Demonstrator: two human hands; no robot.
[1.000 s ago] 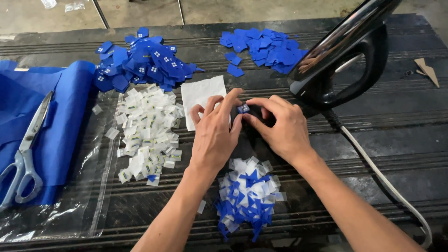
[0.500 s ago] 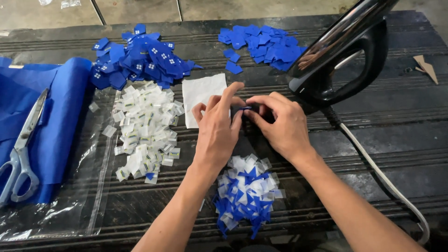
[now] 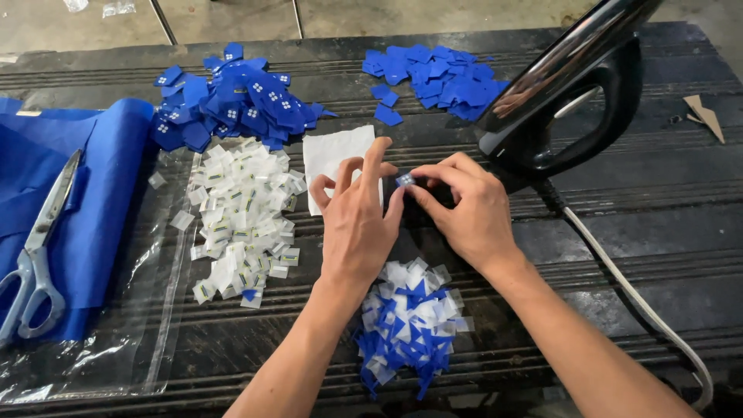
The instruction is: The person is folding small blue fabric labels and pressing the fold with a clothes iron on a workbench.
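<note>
Head view shows a tiny blue tag (image 3: pixel 404 179) pinched between the fingertips of the left hand (image 3: pixel 357 224) and the right hand (image 3: pixel 464 207), both closed on it above the dark table (image 3: pixel 665 201). Just behind the left fingers lies a white cloth square (image 3: pixel 333 159). A black iron (image 3: pixel 565 93) stands close to the right hand; its cord (image 3: pixel 627 286) runs along the right forearm. A mixed blue-and-white pile (image 3: pixel 410 325) lies between the wrists, white labels (image 3: pixel 240 217) and scissors (image 3: pixel 39 248) further left.
</note>
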